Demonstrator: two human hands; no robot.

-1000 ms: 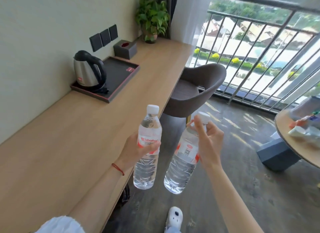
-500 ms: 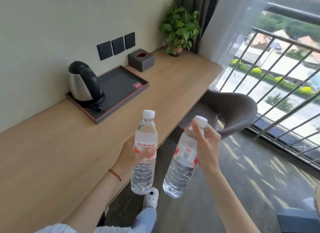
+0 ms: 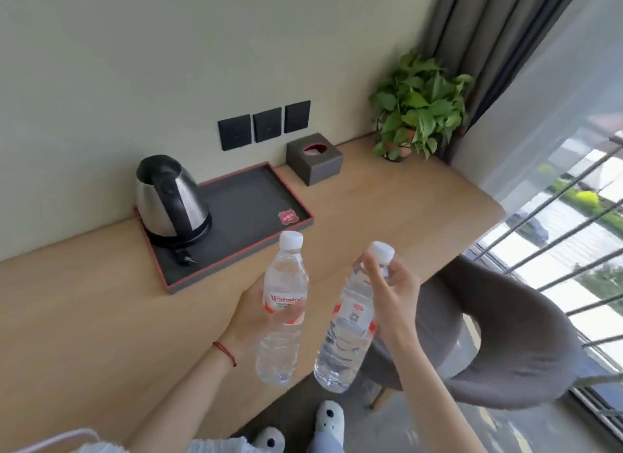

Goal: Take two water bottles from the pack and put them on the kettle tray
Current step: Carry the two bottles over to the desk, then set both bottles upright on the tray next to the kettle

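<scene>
Each of my hands holds a clear water bottle with a white cap and a red-and-white label. My left hand (image 3: pixel 251 312) grips the left bottle (image 3: pixel 282 317) around its label, upright above the desk's front edge. My right hand (image 3: pixel 392 292) holds the right bottle (image 3: pixel 347 327) near its neck, and this bottle tilts to the right. The dark kettle tray (image 3: pixel 249 203) with a red rim lies on the wooden desk beyond the bottles. A steel kettle (image 3: pixel 168 196) stands on the tray's left end; the tray's right part is bare. The pack is not in view.
A dark tissue box (image 3: pixel 315 159) sits right of the tray by the wall, and a potted plant (image 3: pixel 416 108) stands in the corner. A grey chair (image 3: pixel 505 334) is tucked beside the desk on my right. My slippered feet (image 3: pixel 328 415) show below, window railing at the far right.
The view has swung left and closer to the desk. Both bottles, still held, now hang just in front of the tray, which looks larger and nearer.
</scene>
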